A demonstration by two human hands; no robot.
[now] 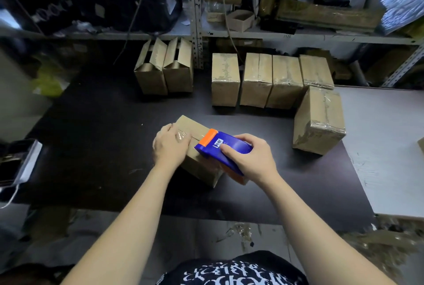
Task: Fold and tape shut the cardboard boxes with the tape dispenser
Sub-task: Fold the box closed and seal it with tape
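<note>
While the fingers [230,149] of the right hand [253,158] are closed round the blue tape dispenser [226,147], those of the left hand [169,146] are bent over the far-left end of the cardboard box [199,166], with the thumb laid on the clear tape [183,136]. The taping stroke along the top is judged to be the step in hand. It would be done well if the tape end were pinned by the left thumb and the dispenser drawn steadily along the centre seam, held low so that the strip is laid flat and uncreased. The strip would then be carried over the end and cut. The dispenser's orange end [207,137] is pointed far-left, at the left hand, and its long axis is laid along the seam. The box is set askew in the middle of the dark tabletop [103,147]. Its long axis seemingly follows the same diagonal, though much of it is hidden. Taped boxes [259,78] are lined up well behind it.
</note>
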